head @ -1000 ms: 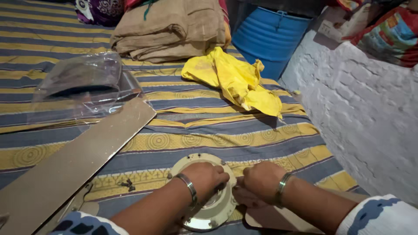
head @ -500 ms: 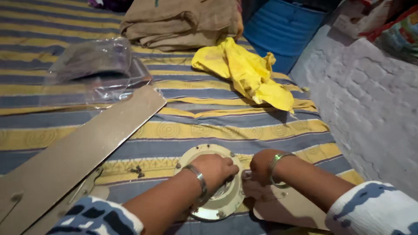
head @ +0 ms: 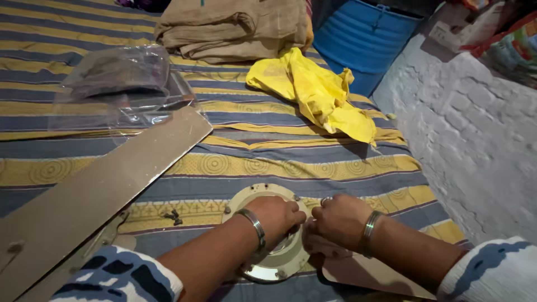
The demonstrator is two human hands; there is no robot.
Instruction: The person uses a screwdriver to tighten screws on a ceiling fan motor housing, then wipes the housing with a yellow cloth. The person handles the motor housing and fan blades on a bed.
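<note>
— Where are your hands now?

— Your left hand (head: 275, 217) lies on top of the round metal fan hub (head: 274, 263), its fingers curled down into the middle of it. The hub rests on the striped bedsheet (head: 291, 168), low in the view.

— And the right one?

— Your right hand (head: 337, 221) is just beside the hub rim, fingers clenched where a flat fan blade (head: 369, 274) meets the hub. What they pinch, I cannot tell.

— What else is near?

— A second long blade (head: 106, 190) lies to the left, small dark screws (head: 172, 216) beside it, and a yellow cloth (head: 313, 92) lies farther up.
</note>
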